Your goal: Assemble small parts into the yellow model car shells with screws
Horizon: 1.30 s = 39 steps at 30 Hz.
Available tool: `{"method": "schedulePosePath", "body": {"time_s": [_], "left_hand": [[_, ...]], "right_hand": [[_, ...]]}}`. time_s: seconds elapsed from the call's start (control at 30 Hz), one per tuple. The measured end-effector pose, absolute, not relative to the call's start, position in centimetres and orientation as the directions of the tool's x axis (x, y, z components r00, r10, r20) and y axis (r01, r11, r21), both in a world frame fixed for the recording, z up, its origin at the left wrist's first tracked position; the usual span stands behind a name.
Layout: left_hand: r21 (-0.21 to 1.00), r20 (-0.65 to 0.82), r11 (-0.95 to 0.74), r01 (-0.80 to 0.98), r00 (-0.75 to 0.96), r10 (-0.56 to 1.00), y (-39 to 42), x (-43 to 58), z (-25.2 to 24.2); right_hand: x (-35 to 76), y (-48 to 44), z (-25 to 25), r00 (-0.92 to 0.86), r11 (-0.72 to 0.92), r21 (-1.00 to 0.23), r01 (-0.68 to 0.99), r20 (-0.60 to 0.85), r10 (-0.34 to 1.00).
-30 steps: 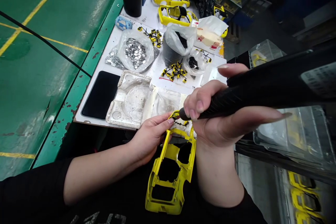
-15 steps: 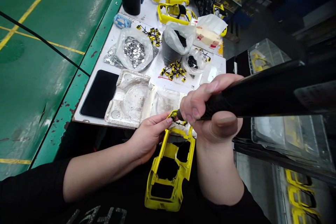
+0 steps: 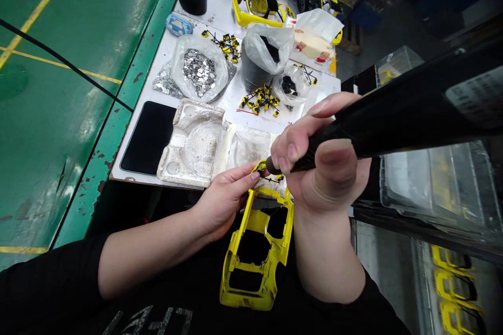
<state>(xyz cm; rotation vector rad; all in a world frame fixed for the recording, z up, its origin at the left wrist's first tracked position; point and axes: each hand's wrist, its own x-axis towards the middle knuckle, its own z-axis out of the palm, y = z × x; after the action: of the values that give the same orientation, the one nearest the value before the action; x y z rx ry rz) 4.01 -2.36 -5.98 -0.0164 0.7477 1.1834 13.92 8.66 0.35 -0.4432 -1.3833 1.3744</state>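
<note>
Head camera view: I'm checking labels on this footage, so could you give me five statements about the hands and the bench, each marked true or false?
1. The right hand grips a black tool. True.
2. The left hand touches nothing. False: it holds the yellow frame at its far end.
3. The tool's tip is close to the left thumb. True.
4. The bag of silvery pieces is tied shut. False: it is open, with the pieces showing.
5. The white molded block lies beside the flat black device. True.
</note>
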Motion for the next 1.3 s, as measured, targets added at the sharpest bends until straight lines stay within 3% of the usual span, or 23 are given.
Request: {"method": "schedulePosePath", "body": {"time_s": [0.33, 0.47, 0.8, 1.03, 1.17, 1.3], "left_hand": [[0.367, -0.521, 0.4, -0.84, 0.17, 0.836, -2.4, 4.1, -6.1], [0.361, -0.536, 0.405, -0.84, 0.169, 0.827, -2.3, 4.1, -5.9], [0.373, -0.519, 0.407, -0.834, 0.176, 0.836, -2.4, 4.1, -6.2], [0.381, -0.496, 0.408, -0.83, 0.189, 0.847, -2.5, 4.1, -6.5], [0.378, -0.495, 0.407, -0.831, 0.19, 0.848, -2.5, 4.1, -6.5], [0.372, -0.507, 0.408, -0.834, 0.186, 0.842, -2.5, 4.1, -6.3]], "right_hand": [[13.8, 8.3, 0.6, -0.305, 0.252, -0.903, -0.348, 0.363, 0.88], [13.7, 7.8, 1.3, -0.305, 0.238, -0.938, -0.25, 0.31, 0.901], [13.9, 8.1, 1.0, -0.321, 0.192, -0.901, -0.388, 0.328, 0.889], [14.0, 8.3, 0.6, -0.315, 0.259, -0.907, -0.332, 0.366, 0.876], [13.9, 7.9, 1.2, -0.302, 0.242, -0.942, -0.232, 0.306, 0.903], [13.9, 7.9, 1.2, -0.3, 0.244, -0.94, -0.239, 0.311, 0.902]]}}
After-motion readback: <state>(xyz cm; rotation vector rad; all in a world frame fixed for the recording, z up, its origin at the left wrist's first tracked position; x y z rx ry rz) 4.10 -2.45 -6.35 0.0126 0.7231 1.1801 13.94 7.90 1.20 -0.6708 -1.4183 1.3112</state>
